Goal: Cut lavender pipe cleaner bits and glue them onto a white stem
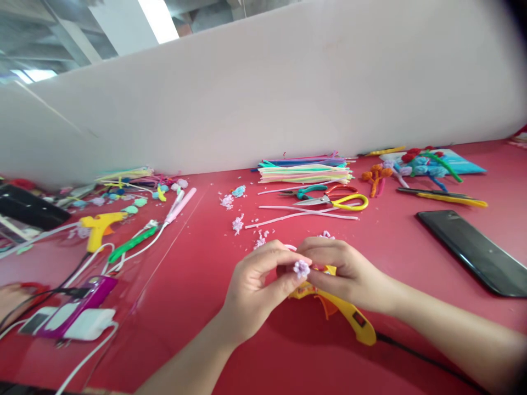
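A small lilac pipe-cleaner flower (pixel 302 268) sits at the fingertips where my two hands meet. My left hand (pixel 259 285) is closed, pinching it between thumb and index finger. Closed as well, my right hand (pixel 346 271) has its fingertips against the flower's right side; part of its grip is hidden. Beneath both hands a yellow glue gun (pixel 357 321) lies on the red table, its front end mostly covered by the fingers. Lilac fluffy clippings (pixel 237 224) are scattered just beyond the hands.
Scissors (pixel 349 202), teal-handled pliers (pixel 310 191) and pipe cleaners (pixel 304 174) lie ahead. A phone (pixel 473 249), tweezers (pixel 448 198) and pipe-cleaner figures (pixel 374 175) are at right. At left: a purple power strip (pixel 88 304), another glue gun (pixel 99 227), another person's hand (pixel 16 302).
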Action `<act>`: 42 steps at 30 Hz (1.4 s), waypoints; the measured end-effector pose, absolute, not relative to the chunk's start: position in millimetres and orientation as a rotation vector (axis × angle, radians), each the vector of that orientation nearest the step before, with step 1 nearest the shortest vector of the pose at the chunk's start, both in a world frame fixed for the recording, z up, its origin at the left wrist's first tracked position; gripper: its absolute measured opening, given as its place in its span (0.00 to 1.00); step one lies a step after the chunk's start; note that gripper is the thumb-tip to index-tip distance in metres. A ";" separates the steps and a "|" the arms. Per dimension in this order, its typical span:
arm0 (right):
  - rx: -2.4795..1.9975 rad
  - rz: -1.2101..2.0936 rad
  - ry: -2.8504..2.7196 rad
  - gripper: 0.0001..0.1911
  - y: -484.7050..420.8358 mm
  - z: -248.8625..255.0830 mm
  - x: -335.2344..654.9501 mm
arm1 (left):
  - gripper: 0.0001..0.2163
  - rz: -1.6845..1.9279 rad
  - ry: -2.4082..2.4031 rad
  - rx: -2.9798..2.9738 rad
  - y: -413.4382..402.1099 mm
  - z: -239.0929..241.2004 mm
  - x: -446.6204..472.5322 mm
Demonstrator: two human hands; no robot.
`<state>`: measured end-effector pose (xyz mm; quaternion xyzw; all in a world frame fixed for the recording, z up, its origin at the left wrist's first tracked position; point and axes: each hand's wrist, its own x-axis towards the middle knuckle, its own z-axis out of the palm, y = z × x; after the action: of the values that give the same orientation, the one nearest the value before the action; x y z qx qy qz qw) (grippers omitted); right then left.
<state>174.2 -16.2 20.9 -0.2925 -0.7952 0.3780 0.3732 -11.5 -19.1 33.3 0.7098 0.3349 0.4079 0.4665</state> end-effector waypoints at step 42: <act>-1.293 1.735 -1.186 0.08 -72.7 -2.7 144.8 | 0.10 1.260 0.919 1.658 -1.8 35.6 -1.4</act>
<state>144.8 -72.7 -2.7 -0.4945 -0.4535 0.6636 0.3307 -1.4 -1.8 35.6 0.6614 0.3666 0.5026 0.4191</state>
